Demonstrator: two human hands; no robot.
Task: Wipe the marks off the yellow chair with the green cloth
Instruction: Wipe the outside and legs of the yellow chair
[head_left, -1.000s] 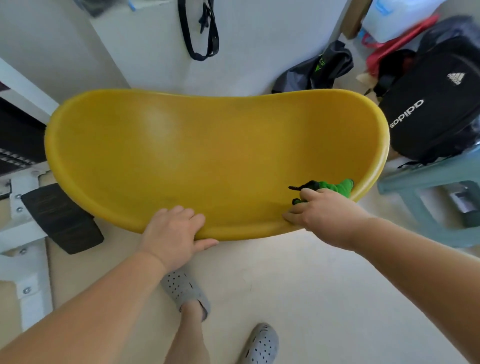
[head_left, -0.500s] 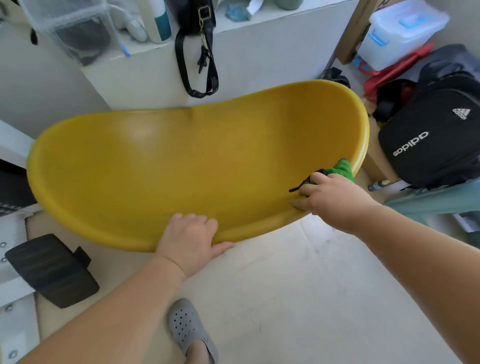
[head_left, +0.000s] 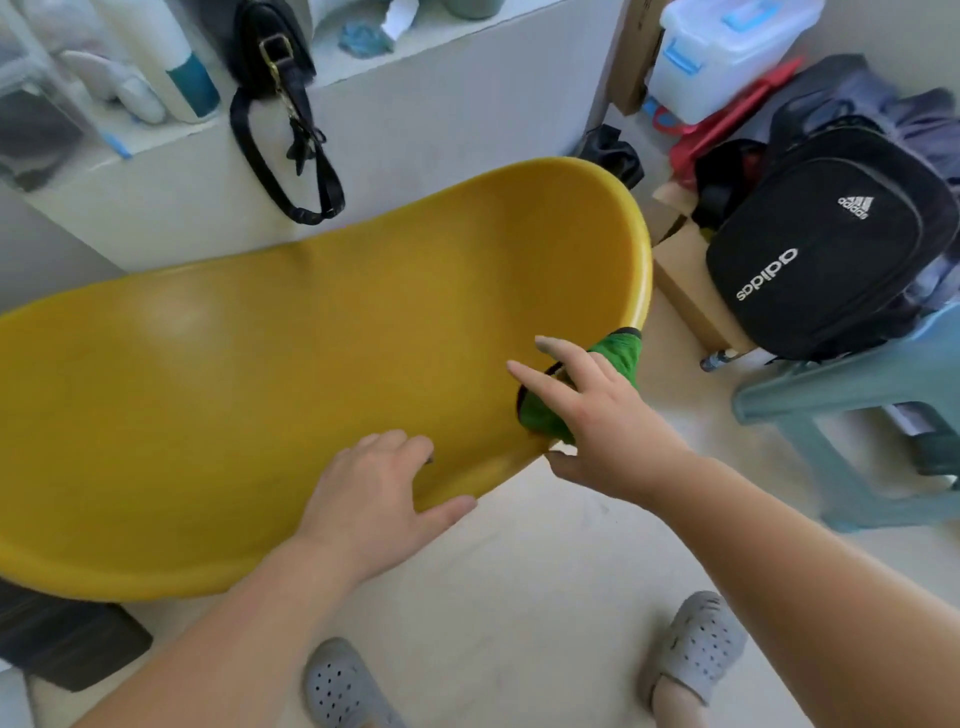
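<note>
The only writing that can be read is on the black backpack (head_left: 831, 249) at the right: "adidas" in white letters, seen upside down, with the white three-stripe logo beside it. The backpack rests on a pale blue stool (head_left: 841, 395). A white bottle (head_left: 179, 62) with a teal band stands on the ledge (head_left: 467, 31) behind, but no label on it can be read; beside it sits a black handbag (head_left: 272, 52), its strap hanging down the wall.

The yellow chair (head_left: 260, 389) is tilted, its right end raised. The left hand (head_left: 374, 499) grips the front rim, fingers curled over the edge and thumb stretched along the underside. The green cloth (head_left: 618, 351) lies at the right end of the seat, against the rim, under the right hand (head_left: 597, 421). That hand presses on it with index and middle fingers stretched out straight and the thumb below the rim.

Half a second ago the right hand's fingers were bunched over the cloth; now they have spread. The chair's right end stands higher than it did, while the left hand has kept its place on the rim. Both grey clogs (head_left: 343, 686) now show on the floor (head_left: 519, 597), where one showed before.
</note>
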